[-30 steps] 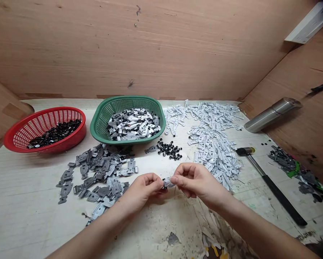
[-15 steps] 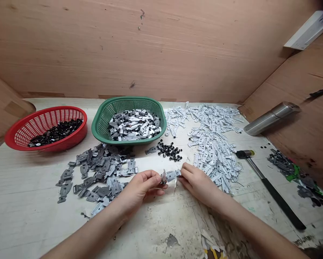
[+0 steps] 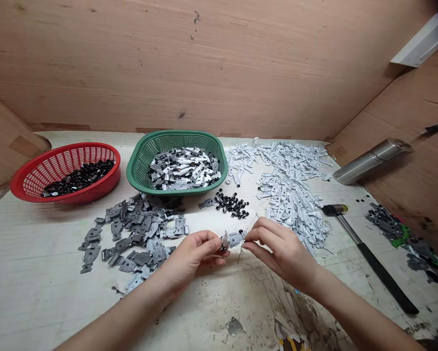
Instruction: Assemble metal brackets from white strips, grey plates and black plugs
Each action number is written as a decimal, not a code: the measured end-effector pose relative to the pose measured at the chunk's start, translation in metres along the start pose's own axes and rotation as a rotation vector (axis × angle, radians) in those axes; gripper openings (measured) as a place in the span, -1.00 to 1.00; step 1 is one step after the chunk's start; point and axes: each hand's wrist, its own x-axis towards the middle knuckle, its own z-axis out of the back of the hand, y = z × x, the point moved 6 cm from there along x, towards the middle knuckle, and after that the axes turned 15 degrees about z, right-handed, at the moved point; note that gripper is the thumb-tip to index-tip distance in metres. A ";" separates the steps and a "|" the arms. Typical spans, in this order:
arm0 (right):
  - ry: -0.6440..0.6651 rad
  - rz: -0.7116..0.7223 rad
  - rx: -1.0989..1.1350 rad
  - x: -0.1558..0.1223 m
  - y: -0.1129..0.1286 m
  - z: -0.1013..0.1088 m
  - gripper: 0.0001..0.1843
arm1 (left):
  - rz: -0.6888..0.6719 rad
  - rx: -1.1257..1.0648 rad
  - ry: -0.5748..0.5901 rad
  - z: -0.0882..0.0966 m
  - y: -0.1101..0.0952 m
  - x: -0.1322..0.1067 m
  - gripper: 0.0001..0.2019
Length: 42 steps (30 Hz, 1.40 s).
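Above the middle of the worktop, my left hand [image 3: 199, 249] pinches the left end of a flat grey plastic piece [image 3: 235, 239]. A whitish bit and black round bits show by its thumb, partly hidden by the fingers. At the piece's right end, the thumb and fingers of my right hand [image 3: 279, 246] are closed on a small part with a black round end [image 3: 241, 231]; its exact kind is too small to make out. Just beyond lies a heap of small black wheels [image 3: 233, 204]. Loose grey plastic pieces [image 3: 138, 239] are piled left of my left hand.
A red basket [image 3: 90, 196] holds black parts; a green basket [image 3: 130, 170] holds white and grey ones. White strips [image 3: 292, 200] are heaped at right, beside a black-handled hammer [image 3: 383, 275], a metal cylinder [image 3: 368, 163] and mixed scraps [image 3: 398, 234]. Cardboard walls [image 3: 204, 73] surround the worktop.
My right hand has drawn slightly back to the right and turned, and the black-ended part now shows at its fingertips. The left hand still holds the grey piece. The view shifted a little.
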 end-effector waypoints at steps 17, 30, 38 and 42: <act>-0.023 -0.226 0.189 0.011 -0.007 0.008 -0.85 | 0.013 0.005 -0.002 -0.002 -0.001 -0.001 -0.77; 0.098 -0.139 0.213 0.021 -0.009 0.020 -0.78 | -0.002 0.024 -0.021 -0.001 -0.001 0.000 -0.73; 0.166 -0.065 0.090 0.004 -0.013 0.010 -0.70 | 0.046 -0.001 -0.028 -0.002 0.001 -0.001 -0.74; 0.100 -0.095 0.152 0.005 -0.013 0.014 -0.74 | 0.040 0.004 -0.027 -0.002 0.000 -0.002 -0.76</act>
